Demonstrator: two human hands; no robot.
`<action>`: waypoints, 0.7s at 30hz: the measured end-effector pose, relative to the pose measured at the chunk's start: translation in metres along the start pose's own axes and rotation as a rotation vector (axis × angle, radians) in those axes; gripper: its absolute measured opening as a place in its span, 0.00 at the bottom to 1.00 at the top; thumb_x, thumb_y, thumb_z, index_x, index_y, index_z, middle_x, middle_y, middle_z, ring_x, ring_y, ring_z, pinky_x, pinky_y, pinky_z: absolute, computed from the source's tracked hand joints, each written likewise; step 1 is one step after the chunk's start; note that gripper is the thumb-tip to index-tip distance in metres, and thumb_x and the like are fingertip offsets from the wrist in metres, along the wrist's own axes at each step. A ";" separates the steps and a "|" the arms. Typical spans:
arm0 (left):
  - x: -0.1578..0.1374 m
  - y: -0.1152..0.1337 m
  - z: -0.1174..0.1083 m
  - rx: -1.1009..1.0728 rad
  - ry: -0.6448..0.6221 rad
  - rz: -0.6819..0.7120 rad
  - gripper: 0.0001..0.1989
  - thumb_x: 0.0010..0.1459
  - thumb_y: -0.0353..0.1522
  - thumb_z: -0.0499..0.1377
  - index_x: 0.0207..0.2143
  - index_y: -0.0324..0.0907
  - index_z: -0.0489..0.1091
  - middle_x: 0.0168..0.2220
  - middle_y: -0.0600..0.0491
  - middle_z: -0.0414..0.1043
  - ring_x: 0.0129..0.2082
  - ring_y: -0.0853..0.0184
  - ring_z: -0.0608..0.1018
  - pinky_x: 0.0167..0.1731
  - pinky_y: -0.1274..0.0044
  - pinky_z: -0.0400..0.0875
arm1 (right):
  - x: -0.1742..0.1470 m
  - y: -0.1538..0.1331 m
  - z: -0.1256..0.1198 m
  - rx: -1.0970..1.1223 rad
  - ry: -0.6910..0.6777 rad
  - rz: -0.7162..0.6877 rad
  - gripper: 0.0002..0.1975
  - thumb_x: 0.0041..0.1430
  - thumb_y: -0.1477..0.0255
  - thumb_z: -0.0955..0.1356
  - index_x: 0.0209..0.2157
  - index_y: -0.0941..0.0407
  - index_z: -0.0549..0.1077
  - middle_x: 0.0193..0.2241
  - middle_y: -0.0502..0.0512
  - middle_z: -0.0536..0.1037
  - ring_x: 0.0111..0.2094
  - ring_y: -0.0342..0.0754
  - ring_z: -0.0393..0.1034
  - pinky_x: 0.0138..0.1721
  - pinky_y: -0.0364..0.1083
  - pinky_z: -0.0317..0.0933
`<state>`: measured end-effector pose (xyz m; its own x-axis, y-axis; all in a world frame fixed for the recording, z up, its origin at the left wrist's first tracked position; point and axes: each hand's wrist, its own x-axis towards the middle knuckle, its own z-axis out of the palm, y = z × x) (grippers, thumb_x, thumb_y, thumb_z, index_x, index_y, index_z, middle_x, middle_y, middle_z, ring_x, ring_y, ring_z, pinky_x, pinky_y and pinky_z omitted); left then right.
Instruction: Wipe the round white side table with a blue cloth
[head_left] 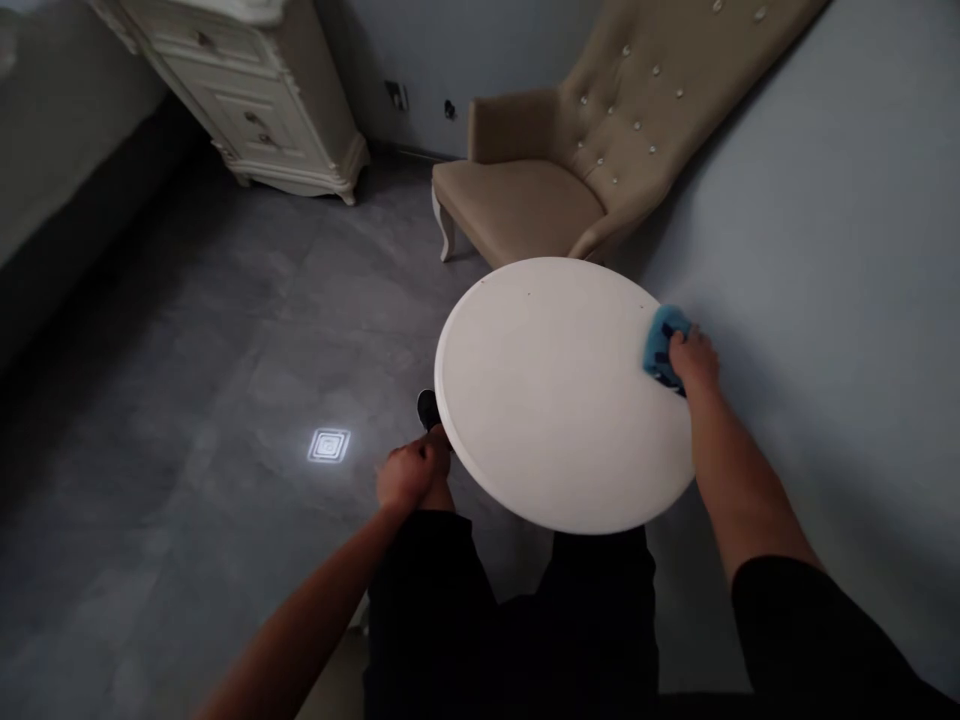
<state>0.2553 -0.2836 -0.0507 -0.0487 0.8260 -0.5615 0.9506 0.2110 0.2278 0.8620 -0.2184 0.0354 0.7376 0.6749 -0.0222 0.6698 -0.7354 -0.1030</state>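
Note:
A round white tabletop stands just beyond my knees, with a few small dark specks near its far edge. My right hand is closed on a blue cloth with dark markings, pressed against the tabletop's right edge. Left of the table, my left hand is held in a fist by my left knee, apart from the tabletop. Whether anything is inside that fist is hidden.
A tan tufted armchair stands right behind the table, against the grey wall. At the back left is a white carved cabinet. A bed lies along the left. A bright square light pattern shows on the grey floor.

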 end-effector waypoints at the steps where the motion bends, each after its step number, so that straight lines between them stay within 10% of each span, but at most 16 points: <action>1: 0.001 0.000 -0.001 -0.005 -0.005 0.002 0.27 0.78 0.45 0.48 0.54 0.44 0.86 0.53 0.37 0.86 0.54 0.44 0.86 0.50 0.63 0.78 | 0.013 -0.025 0.000 -0.002 0.000 0.037 0.35 0.82 0.59 0.56 0.79 0.63 0.62 0.70 0.85 0.69 0.68 0.75 0.70 0.66 0.72 0.63; 8: 0.008 -0.004 -0.005 -0.020 0.000 0.013 0.26 0.79 0.44 0.49 0.54 0.45 0.86 0.52 0.39 0.87 0.53 0.47 0.87 0.50 0.65 0.78 | 0.049 -0.213 0.017 0.022 -0.087 -0.102 0.38 0.84 0.50 0.55 0.81 0.60 0.58 0.81 0.79 0.52 0.79 0.77 0.47 0.74 0.81 0.44; 14: 0.011 -0.007 -0.005 0.003 -0.016 -0.028 0.25 0.77 0.41 0.50 0.53 0.43 0.86 0.53 0.38 0.86 0.54 0.47 0.86 0.51 0.64 0.78 | -0.039 -0.354 0.041 0.083 -0.184 -0.605 0.42 0.84 0.48 0.56 0.78 0.69 0.62 0.82 0.79 0.48 0.81 0.80 0.34 0.76 0.79 0.30; 21: 0.004 -0.004 -0.004 0.053 0.000 -0.031 0.25 0.76 0.41 0.50 0.53 0.41 0.86 0.55 0.35 0.86 0.57 0.47 0.86 0.52 0.65 0.78 | -0.218 -0.361 0.031 0.145 -0.262 -1.057 0.33 0.78 0.50 0.68 0.75 0.53 0.72 0.83 0.56 0.55 0.82 0.77 0.36 0.78 0.78 0.30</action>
<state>0.2503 -0.2786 -0.0503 -0.0785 0.8194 -0.5679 0.9634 0.2087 0.1680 0.4564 -0.0985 0.0469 -0.2548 0.9650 -0.0627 0.9240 0.2238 -0.3101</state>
